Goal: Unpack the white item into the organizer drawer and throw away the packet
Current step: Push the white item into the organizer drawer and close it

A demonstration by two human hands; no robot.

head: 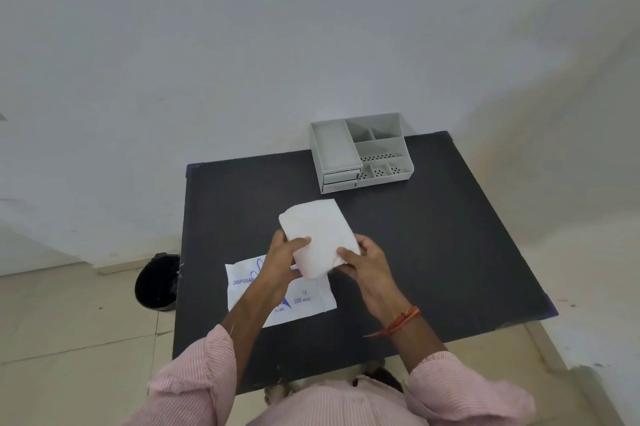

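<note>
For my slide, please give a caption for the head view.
Both hands hold the white stack above the empty packet, organizer beyond.

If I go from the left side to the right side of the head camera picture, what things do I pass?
black bin → packet → white item → organizer

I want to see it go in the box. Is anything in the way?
No object blocks the bare tabletop between the white stack and the organizer, but both small front drawers look shut.
</note>
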